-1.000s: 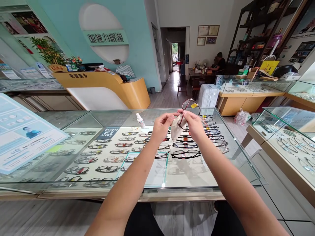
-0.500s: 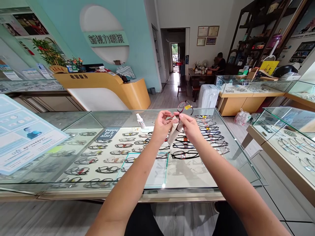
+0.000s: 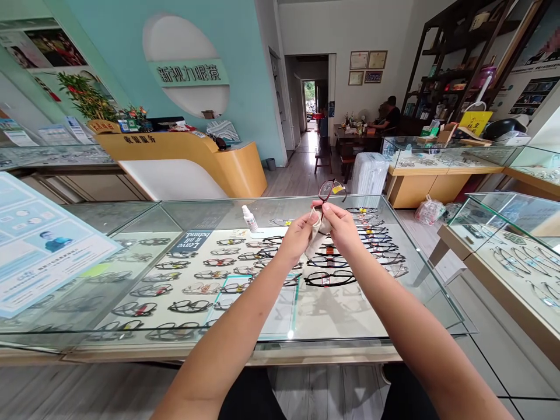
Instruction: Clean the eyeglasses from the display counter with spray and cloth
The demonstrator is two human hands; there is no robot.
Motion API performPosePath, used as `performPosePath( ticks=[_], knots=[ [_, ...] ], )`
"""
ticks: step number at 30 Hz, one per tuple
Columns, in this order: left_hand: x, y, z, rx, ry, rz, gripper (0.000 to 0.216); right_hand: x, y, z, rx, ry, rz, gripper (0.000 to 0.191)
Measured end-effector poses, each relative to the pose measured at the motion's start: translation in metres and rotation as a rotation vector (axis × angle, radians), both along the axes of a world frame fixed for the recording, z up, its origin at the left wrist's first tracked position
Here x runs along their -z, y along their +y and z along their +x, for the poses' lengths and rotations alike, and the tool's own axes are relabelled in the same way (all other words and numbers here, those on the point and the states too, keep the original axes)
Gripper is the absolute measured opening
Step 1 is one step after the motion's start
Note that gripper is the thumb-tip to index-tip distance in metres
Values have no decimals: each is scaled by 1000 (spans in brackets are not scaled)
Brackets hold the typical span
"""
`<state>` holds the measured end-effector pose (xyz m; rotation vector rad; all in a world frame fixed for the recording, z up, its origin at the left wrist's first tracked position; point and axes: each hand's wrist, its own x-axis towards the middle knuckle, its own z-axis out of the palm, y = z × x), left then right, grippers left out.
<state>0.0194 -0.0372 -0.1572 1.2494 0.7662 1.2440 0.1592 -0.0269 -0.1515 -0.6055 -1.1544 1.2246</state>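
My right hand (image 3: 339, 224) pinches a pair of dark red glasses (image 3: 329, 191) with a yellow tag, held upright above the glass counter (image 3: 341, 315). My left hand (image 3: 297, 236) is closed on a pale cleaning cloth (image 3: 314, 236) that hangs between both hands and touches the frame. A small white spray bottle (image 3: 249, 218) stands on the counter just left of my hands. Rows of glasses (image 3: 332, 279) lie under the glass below my hands.
A printed leaflet stand (image 3: 39, 245) sits at the left on the counter. More glass showcases (image 3: 503, 245) stand at the right. An orange reception desk (image 3: 188, 157) is behind. People sit at a table (image 3: 387, 114) far back near the doorway.
Both hands shifted slightly with the glasses. The left hand moved closer to the right and closed over the cloth by the frame. The view tilted down a little.
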Motion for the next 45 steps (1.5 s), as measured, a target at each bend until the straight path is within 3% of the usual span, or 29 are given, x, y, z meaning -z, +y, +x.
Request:
performPosePath(
  ticks=[8, 13, 19, 27, 32, 39, 45],
  knots=[
    [-11, -5, -9, 134, -15, -11, 71, -3, -2, 2, -11, 2, -20, 53],
    [-9, -6, -5, 56, -30, 35, 68, -4, -6, -2, -134, -20, -58, 55],
    [-4, -6, -2, -94, 4, 116, 68, -6, -10, -7, -179, -50, -62, 55],
    [1, 0, -3, -226, -11, 112, 83, -5, -11, -13, -234, -29, -51, 54],
    [4, 4, -4, -177, 83, 182, 76, -9, -11, -13, -198, 82, -160, 43],
    [-6, -7, -3, -23, 81, 251, 67, -16, -18, -9, -184, 104, -119, 36],
    [-8, -11, -3, -206, 2, 194, 70, -12, -27, -20, -234, 22, -6, 48]
  ],
)
